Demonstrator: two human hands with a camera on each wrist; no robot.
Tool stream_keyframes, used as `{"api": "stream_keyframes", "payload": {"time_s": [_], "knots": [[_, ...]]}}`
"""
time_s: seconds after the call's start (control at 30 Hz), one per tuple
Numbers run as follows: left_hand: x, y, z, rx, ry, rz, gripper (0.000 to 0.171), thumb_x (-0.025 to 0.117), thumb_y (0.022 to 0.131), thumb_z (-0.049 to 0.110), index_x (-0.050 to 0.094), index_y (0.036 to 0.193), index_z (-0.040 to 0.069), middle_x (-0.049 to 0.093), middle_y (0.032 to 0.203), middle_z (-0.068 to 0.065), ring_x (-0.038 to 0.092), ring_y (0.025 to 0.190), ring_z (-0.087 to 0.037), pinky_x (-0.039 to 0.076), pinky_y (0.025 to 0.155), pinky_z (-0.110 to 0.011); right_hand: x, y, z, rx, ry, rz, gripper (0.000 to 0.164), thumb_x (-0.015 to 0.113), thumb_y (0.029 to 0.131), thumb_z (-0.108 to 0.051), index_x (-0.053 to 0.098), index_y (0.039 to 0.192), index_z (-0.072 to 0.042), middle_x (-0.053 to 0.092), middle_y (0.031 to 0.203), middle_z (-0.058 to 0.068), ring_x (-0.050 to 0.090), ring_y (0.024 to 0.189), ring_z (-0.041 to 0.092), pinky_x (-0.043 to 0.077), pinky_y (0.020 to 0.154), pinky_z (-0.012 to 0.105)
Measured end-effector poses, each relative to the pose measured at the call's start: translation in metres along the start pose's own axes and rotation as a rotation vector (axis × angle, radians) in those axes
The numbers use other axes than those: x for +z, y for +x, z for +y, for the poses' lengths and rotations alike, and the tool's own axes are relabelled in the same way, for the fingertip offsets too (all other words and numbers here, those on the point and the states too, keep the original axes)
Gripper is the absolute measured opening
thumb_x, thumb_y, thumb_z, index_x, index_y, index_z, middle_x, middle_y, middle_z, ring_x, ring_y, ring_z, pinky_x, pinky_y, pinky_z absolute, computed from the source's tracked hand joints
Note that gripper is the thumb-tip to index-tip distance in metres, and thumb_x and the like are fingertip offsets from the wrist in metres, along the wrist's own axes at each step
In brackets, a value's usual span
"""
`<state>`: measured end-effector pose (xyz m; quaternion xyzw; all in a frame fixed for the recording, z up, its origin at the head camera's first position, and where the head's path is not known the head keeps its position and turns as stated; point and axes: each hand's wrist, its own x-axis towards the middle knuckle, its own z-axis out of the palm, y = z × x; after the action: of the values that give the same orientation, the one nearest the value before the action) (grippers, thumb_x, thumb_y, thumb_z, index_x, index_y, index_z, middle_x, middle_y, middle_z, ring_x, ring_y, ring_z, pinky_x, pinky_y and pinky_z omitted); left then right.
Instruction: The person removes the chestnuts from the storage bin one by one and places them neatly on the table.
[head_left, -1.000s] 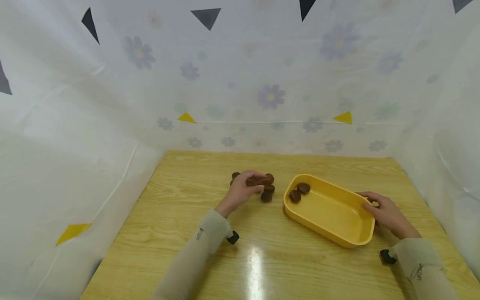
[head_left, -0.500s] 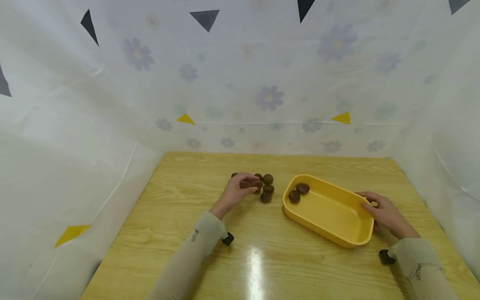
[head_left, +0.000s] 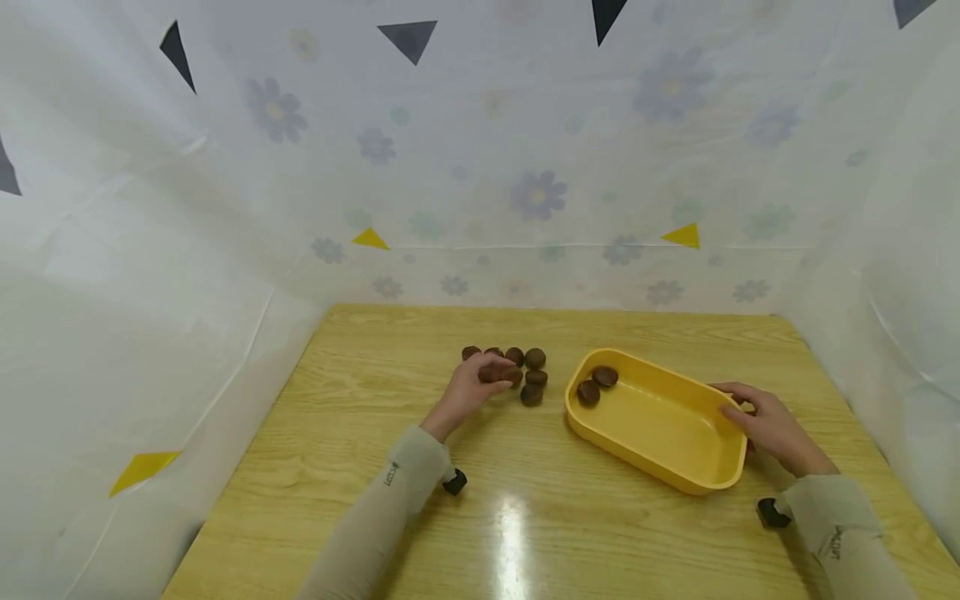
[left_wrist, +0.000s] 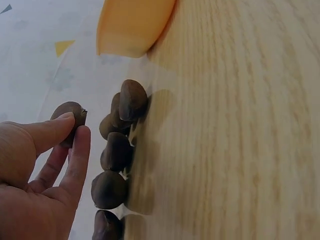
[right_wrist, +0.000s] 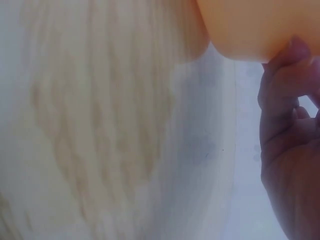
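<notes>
My left hand (head_left: 465,393) pinches a brown chestnut (left_wrist: 72,111) between thumb and fingertips, as the left wrist view shows. Beside it, several more chestnuts (head_left: 536,359) lie close together on the table, some partly hidden behind the hand in the head view. To their right stands a yellow rectangular tray (head_left: 667,429) with rounded corners, set at a slant. Two chestnuts (head_left: 589,392) lie in its left end. My right hand (head_left: 776,429) holds the tray's right end, thumb over the rim; in the right wrist view fingers press against its outer wall.
The wooden table (head_left: 360,500) reaches back to a white curtain (head_left: 480,275) printed with flowers, which also closes off both sides. Yellow and dark triangles mark the curtain. A small black camera (head_left: 455,482) sits at the left wrist, another (head_left: 772,513) at the right.
My left hand has drawn back a little to the left from among the chestnuts, with one chestnut in its fingers. The right hand and the tray stay put.
</notes>
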<state>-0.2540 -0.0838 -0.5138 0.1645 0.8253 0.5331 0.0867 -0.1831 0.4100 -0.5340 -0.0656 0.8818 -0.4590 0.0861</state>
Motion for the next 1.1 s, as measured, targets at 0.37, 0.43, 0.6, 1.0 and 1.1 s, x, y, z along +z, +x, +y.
{"api": "stream_keyframes", "payload": {"time_s": [0.37, 0.43, 0.6, 1.0, 1.1], "knots": [[0.003, -0.001, -0.012, -0.029, 0.045, -0.01, 0.029, 0.072, 0.099, 0.012, 0.071, 0.128, 0.014, 0.062, 0.126, -0.009, 0.061, 0.109, -0.024, 0.055, 0.094, -0.04, 0.001, 0.001, 0.0, 0.007, 0.0, -0.001, 0.053, 0.051, 0.111, -0.029, 0.043, 0.153, 0.003, 0.052, 0.121, 0.027, 0.065, 0.067, 0.019, 0.057, 0.052, 0.037], [0.003, -0.001, -0.013, -0.025, 0.07, -0.011, 0.03, 0.073, 0.098, 0.012, 0.071, 0.127, 0.014, 0.063, 0.126, -0.009, 0.062, 0.109, -0.023, 0.056, 0.094, -0.039, 0.001, 0.001, 0.0, 0.008, -0.001, -0.003, 0.053, 0.051, 0.111, -0.029, 0.043, 0.153, 0.003, 0.052, 0.121, 0.028, 0.065, 0.067, 0.02, 0.058, 0.052, 0.038], [0.006, 0.001, -0.014, 0.005, 0.149, -0.015, 0.028, 0.075, 0.096, 0.013, 0.072, 0.124, 0.013, 0.066, 0.123, -0.008, 0.063, 0.109, -0.023, 0.056, 0.094, -0.039, -0.001, 0.001, 0.0, 0.001, -0.019, 0.003, 0.053, 0.05, 0.112, -0.028, 0.042, 0.154, 0.003, 0.05, 0.123, 0.029, 0.061, 0.063, 0.02, 0.055, 0.05, 0.037], [0.014, -0.002, -0.019, 0.019, 0.202, -0.001, 0.029, 0.075, 0.096, 0.01, 0.072, 0.125, 0.01, 0.067, 0.127, -0.01, 0.065, 0.112, -0.026, 0.057, 0.095, -0.04, -0.001, 0.002, 0.004, 0.005, -0.026, 0.0, 0.052, 0.05, 0.112, -0.028, 0.042, 0.154, 0.001, 0.049, 0.125, 0.028, 0.059, 0.062, 0.02, 0.054, 0.051, 0.036], [0.014, -0.002, -0.019, 0.026, 0.203, 0.009, 0.029, 0.074, 0.097, 0.009, 0.071, 0.126, 0.009, 0.067, 0.128, -0.01, 0.066, 0.112, -0.026, 0.058, 0.094, -0.039, 0.0, 0.003, 0.004, -0.007, -0.025, 0.006, 0.051, 0.049, 0.112, -0.028, 0.043, 0.155, 0.0, 0.049, 0.125, 0.028, 0.06, 0.062, 0.02, 0.055, 0.05, 0.037]]}}
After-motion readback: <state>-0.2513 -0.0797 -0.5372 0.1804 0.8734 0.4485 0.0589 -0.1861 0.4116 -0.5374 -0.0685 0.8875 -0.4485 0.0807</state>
